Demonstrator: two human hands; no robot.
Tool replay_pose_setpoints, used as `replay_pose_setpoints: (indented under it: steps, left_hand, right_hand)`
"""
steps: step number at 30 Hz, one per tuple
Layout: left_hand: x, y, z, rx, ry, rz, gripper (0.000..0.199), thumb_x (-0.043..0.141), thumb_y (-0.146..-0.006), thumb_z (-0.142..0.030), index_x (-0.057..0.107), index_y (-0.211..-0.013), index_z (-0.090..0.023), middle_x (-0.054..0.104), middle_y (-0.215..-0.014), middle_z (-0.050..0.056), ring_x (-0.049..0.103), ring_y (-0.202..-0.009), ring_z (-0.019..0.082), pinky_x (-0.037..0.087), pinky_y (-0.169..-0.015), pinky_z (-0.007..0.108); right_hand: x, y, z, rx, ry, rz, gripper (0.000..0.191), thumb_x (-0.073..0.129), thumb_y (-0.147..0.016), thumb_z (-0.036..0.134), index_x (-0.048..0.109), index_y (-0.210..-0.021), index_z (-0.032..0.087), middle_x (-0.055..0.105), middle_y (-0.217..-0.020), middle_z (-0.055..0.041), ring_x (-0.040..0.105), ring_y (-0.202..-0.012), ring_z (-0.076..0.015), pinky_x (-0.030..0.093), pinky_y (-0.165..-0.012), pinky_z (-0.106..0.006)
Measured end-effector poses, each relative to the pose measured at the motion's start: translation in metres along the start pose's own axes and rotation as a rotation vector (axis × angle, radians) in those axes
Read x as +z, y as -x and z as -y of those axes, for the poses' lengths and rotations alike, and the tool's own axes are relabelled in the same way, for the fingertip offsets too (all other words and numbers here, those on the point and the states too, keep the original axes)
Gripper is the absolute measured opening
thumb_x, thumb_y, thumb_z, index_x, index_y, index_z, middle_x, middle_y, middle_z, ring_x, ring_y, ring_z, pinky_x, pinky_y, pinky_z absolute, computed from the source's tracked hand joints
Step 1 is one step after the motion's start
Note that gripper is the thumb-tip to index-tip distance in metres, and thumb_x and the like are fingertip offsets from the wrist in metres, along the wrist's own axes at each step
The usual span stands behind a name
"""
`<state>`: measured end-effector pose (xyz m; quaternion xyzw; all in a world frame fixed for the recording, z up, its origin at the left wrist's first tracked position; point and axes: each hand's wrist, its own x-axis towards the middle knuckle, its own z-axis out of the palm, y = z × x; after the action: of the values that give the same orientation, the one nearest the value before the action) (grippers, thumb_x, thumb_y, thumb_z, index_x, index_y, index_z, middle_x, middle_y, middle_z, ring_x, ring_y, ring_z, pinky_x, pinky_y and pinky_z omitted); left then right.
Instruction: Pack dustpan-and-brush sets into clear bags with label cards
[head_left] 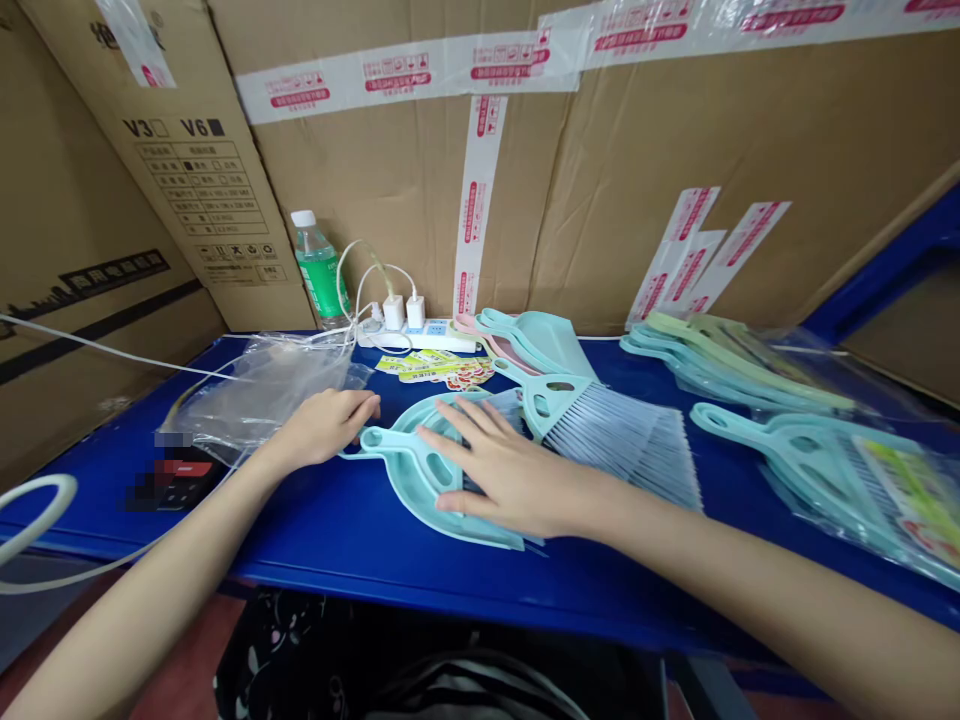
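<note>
"What could go wrong here?"

"The brush could skew in the dustpan if the right hand bore down unevenly. That hand lies palm down across the brush, its fingers spread wide."

"And the left hand?"

"Its fingers are curled in beside the handle ends; whether they pinch anything cannot be told. A tug there, against the right hand's weight, might drag the two pieces out of line."

"Any other risk?"

"The loose brushes lie just to the right, so a sideways shove could bend their bristles."

"Where is the set, and how does it look?"

"On the blue desk, around the middle and towards the near edge, handles pointing left. Both pieces are pale mint green, smooth and apparently plastic. The dustpan is rounded with a raised rim; the brush, lying in it, has a looped handle end and an oval opening. Its bristles are mostly hidden under the right hand."
</note>
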<state>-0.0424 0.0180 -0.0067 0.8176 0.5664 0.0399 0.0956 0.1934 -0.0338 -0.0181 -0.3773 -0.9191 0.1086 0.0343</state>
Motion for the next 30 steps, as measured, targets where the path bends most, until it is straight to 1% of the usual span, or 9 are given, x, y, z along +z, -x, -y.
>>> replay_pose_setpoints:
  steps: [3,5,7,11,15,19,23,27,30]
  left_hand:
    - [-0.001,0.001,0.002,0.09,0.118,0.059,0.048,0.023,-0.09,-0.051,0.059,-0.079,-0.021,0.066,-0.072,0.002,0.06,-0.067,0.018,0.042,-0.068,0.028]
    - [-0.001,0.001,0.002,0.158,0.159,0.091,0.049,0.025,-0.089,-0.055,0.056,-0.076,-0.02,0.063,-0.071,0.001,0.058,-0.068,0.017,0.042,-0.069,0.028]
    - [0.0,0.001,0.002,0.205,0.199,0.116,0.048,0.027,-0.088,-0.057,0.053,-0.074,-0.02,0.059,-0.071,0.0,0.055,-0.07,0.017,0.043,-0.07,0.028]
    - [0.003,0.001,0.003,0.266,0.305,0.175,0.045,0.032,-0.089,-0.058,0.053,-0.078,-0.019,0.056,-0.075,-0.001,0.051,-0.073,0.015,0.043,-0.071,0.027]
    - [0.002,0.001,0.007,0.302,0.368,0.224,0.042,0.039,-0.089,-0.055,0.057,-0.084,-0.018,0.058,-0.079,0.0,0.051,-0.076,0.016,0.043,-0.071,0.026]
    - [-0.001,0.0,0.009,0.333,0.42,0.272,0.036,0.043,-0.091,-0.048,0.061,-0.092,-0.017,0.062,-0.087,0.002,0.053,-0.082,0.016,0.043,-0.075,0.026]
    - [-0.002,-0.001,0.009,0.356,0.453,0.292,0.035,0.044,-0.092,-0.046,0.063,-0.094,-0.017,0.064,-0.087,0.002,0.054,-0.08,0.016,0.043,-0.073,0.024]
    - [-0.001,0.0,0.01,0.381,0.462,0.322,0.036,0.044,-0.093,-0.046,0.065,-0.099,-0.017,0.067,-0.089,0.003,0.056,-0.08,0.016,0.045,-0.075,0.024]
    - [-0.001,0.0,0.011,0.392,0.459,0.32,0.038,0.042,-0.094,-0.044,0.065,-0.105,-0.017,0.068,-0.093,0.004,0.058,-0.083,0.017,0.046,-0.078,0.026]
  right_hand:
    - [0.007,0.008,0.004,0.043,-0.092,0.087,0.075,0.04,-0.096,0.056,0.018,-0.154,0.015,0.002,-0.161,-0.0195,-0.006,-0.145,-0.0381,0.008,-0.114,-0.061]
    - [0.011,0.007,0.006,0.046,-0.131,0.091,0.073,0.037,-0.097,0.055,0.015,-0.155,0.016,-0.003,-0.16,-0.0175,-0.012,-0.144,-0.0359,0.005,-0.114,-0.061]
    - [0.015,0.003,0.007,0.04,-0.149,0.064,0.072,0.037,-0.097,0.055,0.014,-0.155,0.018,-0.006,-0.16,-0.0157,-0.015,-0.143,-0.0348,0.002,-0.114,-0.061]
    - [0.02,-0.003,0.009,0.017,-0.188,0.021,0.072,0.037,-0.097,0.054,0.015,-0.155,0.016,-0.003,-0.16,-0.0162,-0.015,-0.143,-0.0327,0.001,-0.115,-0.058]
    - [0.017,-0.001,0.006,-0.007,-0.23,0.005,0.067,0.034,-0.1,0.048,0.014,-0.155,0.016,0.0,-0.161,-0.0168,-0.01,-0.145,-0.0285,0.006,-0.117,-0.054]
    - [0.016,0.005,0.002,0.019,-0.196,-0.015,0.068,0.04,-0.098,0.047,0.019,-0.154,0.015,0.003,-0.16,-0.0175,-0.009,-0.145,-0.0302,0.005,-0.116,-0.058]
    - [0.018,0.006,0.003,0.014,-0.206,0.016,0.072,0.04,-0.097,0.052,0.015,-0.155,0.016,-0.001,-0.16,-0.0182,-0.011,-0.144,-0.0311,0.003,-0.115,-0.061]
    - [0.017,0.005,0.005,-0.002,-0.218,0.053,0.074,0.038,-0.097,0.054,0.01,-0.155,0.017,-0.006,-0.16,-0.0177,-0.014,-0.143,-0.0291,0.002,-0.116,-0.057]
    - [0.016,0.006,0.005,-0.011,-0.208,0.06,0.076,0.038,-0.096,0.056,0.009,-0.155,0.018,-0.007,-0.16,-0.0171,-0.016,-0.143,-0.0297,0.002,-0.116,-0.057]
